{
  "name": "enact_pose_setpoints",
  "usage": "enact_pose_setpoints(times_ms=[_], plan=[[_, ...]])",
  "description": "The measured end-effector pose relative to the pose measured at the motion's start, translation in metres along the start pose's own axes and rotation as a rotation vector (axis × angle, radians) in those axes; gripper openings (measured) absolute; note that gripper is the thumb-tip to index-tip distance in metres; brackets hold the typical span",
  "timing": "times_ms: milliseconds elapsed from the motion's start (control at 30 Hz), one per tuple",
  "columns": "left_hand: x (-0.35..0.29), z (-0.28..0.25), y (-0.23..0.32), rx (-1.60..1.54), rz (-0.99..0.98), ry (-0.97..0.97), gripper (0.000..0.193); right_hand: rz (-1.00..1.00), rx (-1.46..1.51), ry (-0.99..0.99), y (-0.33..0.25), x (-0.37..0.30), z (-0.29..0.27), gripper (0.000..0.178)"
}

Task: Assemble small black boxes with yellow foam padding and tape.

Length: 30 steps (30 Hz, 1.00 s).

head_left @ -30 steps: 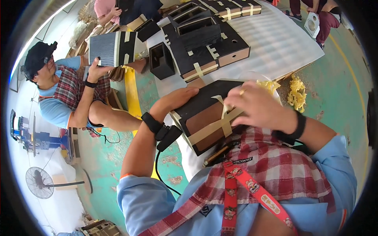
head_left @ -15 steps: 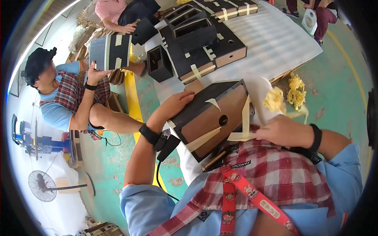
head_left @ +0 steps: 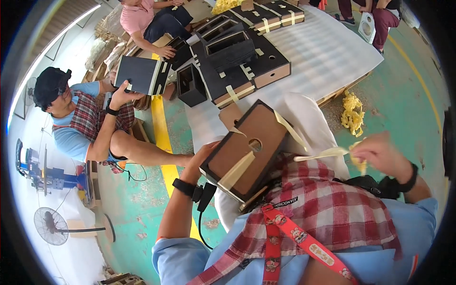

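A black-edged wooden box (head_left: 268,130) with a brown panel and a round hole sits tilted in front of me. My left hand (head_left: 204,154) grips its left end, fingers partly hidden behind it. A pale masking tape strip (head_left: 236,172) lies across the panel's lower part, and another tape strip (head_left: 290,129) hangs from the upper right edge. My right hand (head_left: 380,151), somewhat blurred, is off to the right of the box, closed on a torn masking tape strip (head_left: 325,154) that trails toward the box. A yellowish tape bunch (head_left: 357,159) hangs at the same hand.
Black boxes (head_left: 228,85) with tape stand on a white-covered table (head_left: 327,52) ahead. A co-worker (head_left: 95,109) at left holds a taped black box (head_left: 142,76); another person (head_left: 147,28) sits beyond. Crumpled yellow tape (head_left: 352,114) lies on the green floor. A fan (head_left: 51,225) stands at left.
My right hand has moved right, away from the box, drawing the tape strip with it. The box has turned and tilted, its brown panel facing me more. The co-worker's box has turned too.
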<state>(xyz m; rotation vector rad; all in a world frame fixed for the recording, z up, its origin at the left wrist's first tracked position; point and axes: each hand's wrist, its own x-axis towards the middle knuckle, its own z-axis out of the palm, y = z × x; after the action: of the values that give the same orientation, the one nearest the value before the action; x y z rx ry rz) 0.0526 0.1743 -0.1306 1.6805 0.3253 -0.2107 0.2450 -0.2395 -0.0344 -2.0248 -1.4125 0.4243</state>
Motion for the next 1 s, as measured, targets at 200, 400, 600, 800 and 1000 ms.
enact_pose_setpoints(times_ms=[200,400,600,800,1000], plan=[[-0.006,-0.037,0.0,0.543,-0.055,0.222,0.036,0.246,0.119,0.233,0.038,0.01,0.007,0.019],[-0.041,0.051,0.121,0.594,0.139,0.11,0.045,0.226,0.031,0.313,0.02,0.083,0.059,0.045],[-0.035,0.086,0.114,1.18,0.201,0.356,0.044,0.299,0.216,0.0,0.008,0.123,0.098,0.038],[-0.071,0.044,0.08,1.014,0.412,0.316,0.054,0.114,0.398,-0.112,0.032,0.095,0.037,0.037],[-0.049,0.041,0.096,0.97,0.359,0.278,0.052,0.366,0.417,0.277,0.136,0.055,-0.013,0.032]])
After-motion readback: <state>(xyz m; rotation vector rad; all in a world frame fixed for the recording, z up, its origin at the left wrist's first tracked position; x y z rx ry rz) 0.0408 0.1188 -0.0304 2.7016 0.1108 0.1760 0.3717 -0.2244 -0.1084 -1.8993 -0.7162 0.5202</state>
